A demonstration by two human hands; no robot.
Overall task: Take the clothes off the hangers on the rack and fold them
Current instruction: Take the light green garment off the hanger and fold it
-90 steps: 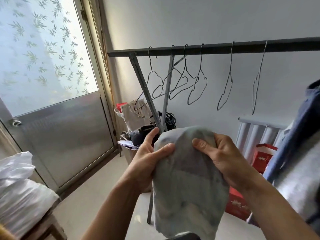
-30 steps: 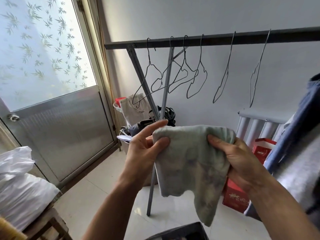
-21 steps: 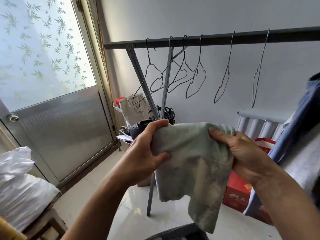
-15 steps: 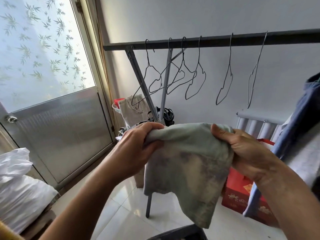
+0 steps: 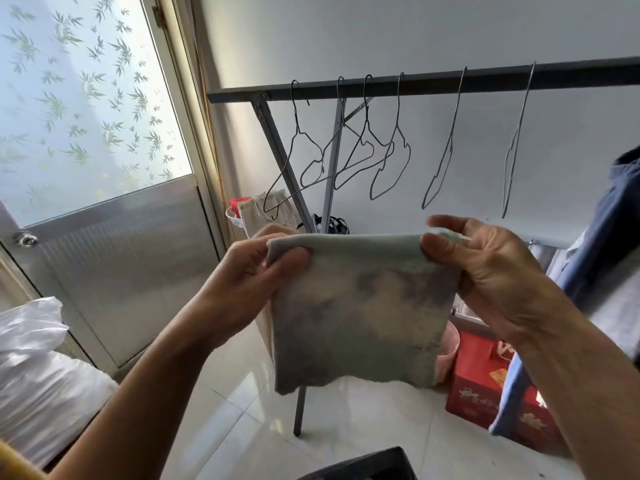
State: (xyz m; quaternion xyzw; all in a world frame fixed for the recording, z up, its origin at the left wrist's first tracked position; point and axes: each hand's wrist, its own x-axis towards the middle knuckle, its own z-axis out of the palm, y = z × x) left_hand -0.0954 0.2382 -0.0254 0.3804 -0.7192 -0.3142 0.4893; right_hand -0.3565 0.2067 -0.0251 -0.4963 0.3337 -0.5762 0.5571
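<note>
- Garment [image 5: 360, 313]: soft, matte fabric, pale grey-green with darker mottled patches. It is folded to a near-square panel, with the top edge straight and taut and the lower edge uneven. It hangs in the air between the two hands, in front of the rack and clear of the floor.
- Left hand [image 5: 249, 282]: grasps the upper left corner, thumb on the near face, fingers curled behind. The forearm rises from the lower left and the wrist is bent inward.
- Right hand [image 5: 491, 275]: pinches the upper right corner, thumb pressed on the near face, forefinger stretched along the top edge. The other fingers curl loosely behind (whether they touch the cloth is hidden). The forearm comes in from the lower right.
- Rack [image 5: 433, 83]: a dark, flat-sided metal bar running across the view, carried on grey slanted legs.
- Hangers [image 5: 391, 161]: six thin wire hangers, all bare, hooked on the bar. The four on the left are bunched and overlapping; the two on the right hang apart, seen nearly edge-on.
- Blue cloth [image 5: 602, 244]: hangs at the right edge, and its support is out of view.
- Floor [image 5: 363, 427]: glossy pale tiles. A red cardboard box [image 5: 485, 386] stands on it below the right forearm.
- White plastic bags [image 5: 38, 375]: crinkled, at the lower left.
- Door [image 5: 131, 265]: ribbed metal lower panel, with a frosted leaf-print pane above.
</note>
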